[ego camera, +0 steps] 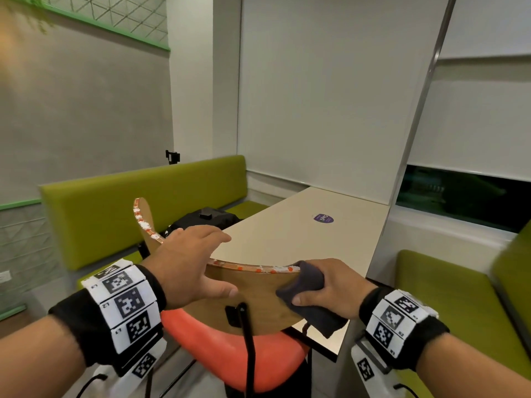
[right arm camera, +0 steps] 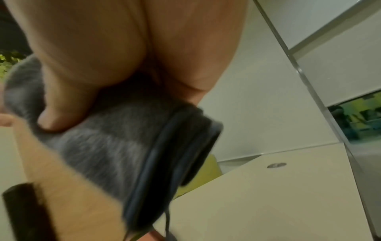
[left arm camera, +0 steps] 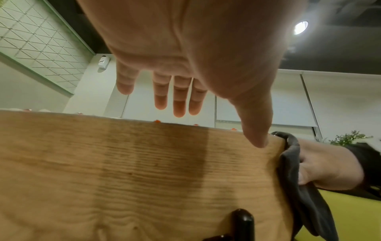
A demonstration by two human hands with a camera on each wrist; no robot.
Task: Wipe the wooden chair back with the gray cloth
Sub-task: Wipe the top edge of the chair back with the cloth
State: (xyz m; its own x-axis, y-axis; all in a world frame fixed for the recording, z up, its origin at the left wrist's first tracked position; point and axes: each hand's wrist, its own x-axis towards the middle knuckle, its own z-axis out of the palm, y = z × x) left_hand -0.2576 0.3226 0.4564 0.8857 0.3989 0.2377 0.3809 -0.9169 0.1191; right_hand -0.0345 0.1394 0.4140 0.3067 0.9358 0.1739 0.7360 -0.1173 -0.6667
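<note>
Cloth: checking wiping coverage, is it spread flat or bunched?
Bunched. The cloth is wadded in the right hand, wrapped over the chair back's end.

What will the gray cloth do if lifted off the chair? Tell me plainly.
Probably floppy: the gray cloth drapes over the chair back edge, its tail hanging limp. Likely light, since the right hand bunches it easily. Its fuzzy nap suggests it grips rather than slips.
</note>
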